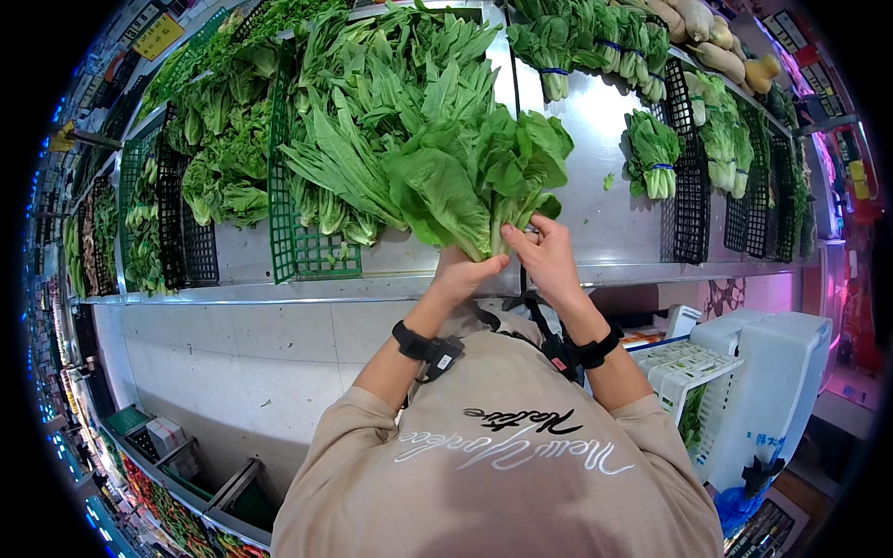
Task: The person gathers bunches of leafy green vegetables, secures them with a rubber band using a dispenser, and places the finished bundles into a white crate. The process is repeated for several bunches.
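A leafy head of green lettuce (453, 181) is held between both hands, above the front edge of a metal display counter (593, 146). My left hand (464, 268) grips it from below near the stem end, the thumb pointing right. At the right side of the base, my right hand (541, 244) pinches the stalks between thumb and fingers. Just behind lies a heap of long-leaved lettuce (391, 91), its stems towards me. Part of that heap is hidden by the held leaves.
Green plastic crate dividers (281, 174) stand left of the heap, and black ones (691, 160) at the right. Bundled greens (654, 150) with a blue tie lie on the metal. Curly lettuce (227, 174) fills the left section. White plastic bins (774, 390) stand at my right.
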The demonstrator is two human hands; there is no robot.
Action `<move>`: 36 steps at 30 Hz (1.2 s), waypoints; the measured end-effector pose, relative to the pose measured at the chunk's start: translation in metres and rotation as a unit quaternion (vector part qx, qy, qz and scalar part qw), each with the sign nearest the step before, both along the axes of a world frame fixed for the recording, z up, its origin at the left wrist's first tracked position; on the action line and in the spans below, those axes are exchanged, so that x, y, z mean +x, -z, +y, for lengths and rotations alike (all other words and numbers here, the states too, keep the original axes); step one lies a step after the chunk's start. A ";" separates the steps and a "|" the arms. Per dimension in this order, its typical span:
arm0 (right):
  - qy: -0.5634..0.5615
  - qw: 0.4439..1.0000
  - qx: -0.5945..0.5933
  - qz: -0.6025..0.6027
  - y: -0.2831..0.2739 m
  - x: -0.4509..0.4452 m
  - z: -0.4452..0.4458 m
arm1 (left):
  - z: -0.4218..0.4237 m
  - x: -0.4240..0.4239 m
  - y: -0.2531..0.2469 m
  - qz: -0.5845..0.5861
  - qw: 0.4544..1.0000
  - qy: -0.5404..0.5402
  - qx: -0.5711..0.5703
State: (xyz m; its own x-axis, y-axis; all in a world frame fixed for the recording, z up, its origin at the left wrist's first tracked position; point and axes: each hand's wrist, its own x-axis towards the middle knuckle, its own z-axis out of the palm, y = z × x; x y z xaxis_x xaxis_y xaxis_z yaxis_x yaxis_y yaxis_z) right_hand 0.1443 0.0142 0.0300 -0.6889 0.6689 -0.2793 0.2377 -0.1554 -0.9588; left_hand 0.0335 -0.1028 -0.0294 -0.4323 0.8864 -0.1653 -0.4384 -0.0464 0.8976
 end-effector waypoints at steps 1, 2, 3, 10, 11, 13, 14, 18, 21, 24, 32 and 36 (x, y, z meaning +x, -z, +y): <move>0.006 1.000 -0.003 0.025 -0.003 -0.002 -0.002 | 0.000 -0.002 -0.003 0.005 1.000 0.010 0.003; 0.012 0.999 -0.006 0.051 -0.005 -0.002 -0.003 | -0.001 -0.005 -0.005 0.009 1.000 0.020 0.006; 0.002 0.999 0.040 0.022 -0.008 -0.002 -0.002 | -0.002 -0.007 -0.005 -0.014 1.000 0.026 0.011; 0.004 0.981 0.190 -0.047 -0.009 -0.002 -0.002 | 0.006 -0.016 -0.030 -0.013 0.999 0.044 -0.021; 0.012 0.980 0.192 -0.047 -0.009 -0.002 -0.001 | 0.007 -0.015 -0.031 -0.007 0.998 0.055 -0.041; 0.014 0.986 0.160 -0.040 -0.013 0.000 0.000 | 0.010 -0.012 -0.030 0.002 0.999 0.044 -0.009; 0.016 0.989 0.144 -0.036 -0.017 0.002 0.001 | 0.011 -0.011 -0.029 0.007 0.999 0.039 0.007; 0.008 0.976 0.202 -0.076 -0.028 0.015 -0.004 | 0.011 -0.002 -0.014 -0.136 0.988 -0.004 0.068; 0.005 0.949 0.294 -0.113 -0.029 0.033 -0.013 | 0.005 -0.002 -0.016 -0.179 0.981 -0.013 0.075; -0.034 0.891 0.410 -0.192 -0.032 0.052 -0.017 | -0.002 -0.006 -0.008 -0.191 0.979 -0.036 0.066; -0.060 0.812 0.446 -0.371 -0.043 0.073 -0.016 | -0.004 -0.011 -0.001 -0.192 0.978 -0.060 0.046; -0.034 0.820 0.468 -0.327 -0.038 0.088 -0.007 | 0.001 -0.012 -0.003 -0.169 0.984 -0.057 0.032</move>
State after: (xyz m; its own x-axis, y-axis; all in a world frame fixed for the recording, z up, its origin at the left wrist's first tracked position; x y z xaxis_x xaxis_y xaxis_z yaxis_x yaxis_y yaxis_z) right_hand 0.2319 0.0075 0.0685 -0.6411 0.7674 0.0104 0.7267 0.6113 -0.3134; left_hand 0.0213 -0.1014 -0.0263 -0.4603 0.8483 -0.2619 -0.6991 -0.1645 0.6959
